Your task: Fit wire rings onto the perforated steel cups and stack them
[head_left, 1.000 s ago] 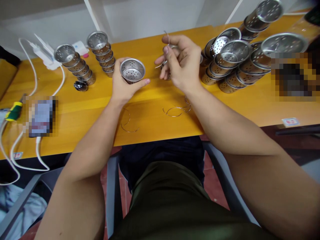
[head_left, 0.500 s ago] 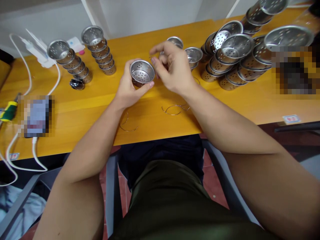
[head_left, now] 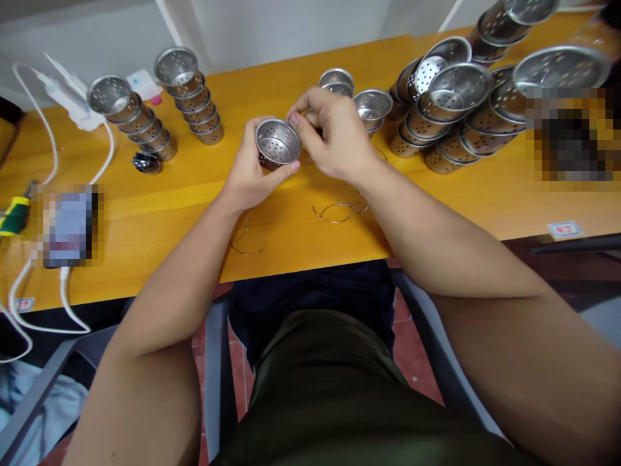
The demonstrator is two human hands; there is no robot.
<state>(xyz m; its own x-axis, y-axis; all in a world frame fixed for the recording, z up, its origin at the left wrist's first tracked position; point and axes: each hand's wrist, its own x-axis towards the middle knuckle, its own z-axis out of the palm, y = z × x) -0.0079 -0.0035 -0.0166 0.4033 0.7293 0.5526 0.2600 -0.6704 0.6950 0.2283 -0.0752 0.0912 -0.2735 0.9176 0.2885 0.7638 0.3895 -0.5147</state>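
Note:
A perforated stainless-steel cup (head_left: pixel 278 144) is in my left hand (head_left: pixel 247 171), its mouth tilted up towards me. The fingers wrap around its left side and the thumb presses along the front. At the cup's right rim my right hand (head_left: pixel 334 133) is closed, thumb and index finger pinched together. What lies in that pinch is too small to make out. Thin bent wires (head_left: pixel 334 221) rest on the table below the right hand, and another curved wire (head_left: pixel 250 253) lies near my left wrist. Two more cups, one farther back (head_left: pixel 337 79) and one to the right (head_left: pixel 373 107), stand behind my right hand.
Two stacks of perforated cups, one outer (head_left: pixel 114 97) and one inner (head_left: pixel 177 68), stand at the left. Many stacked cups (head_left: pixel 456 94) crowd the right. A phone (head_left: pixel 72 226) with a white cable, a green-yellow handled tool (head_left: pixel 15 217) and a power strip (head_left: pixel 72 107) are at far left.
My right hand's index finger has curled in and its fingertips have closed at the cup's rim. The left hand still holds the cup in nearly the same place.

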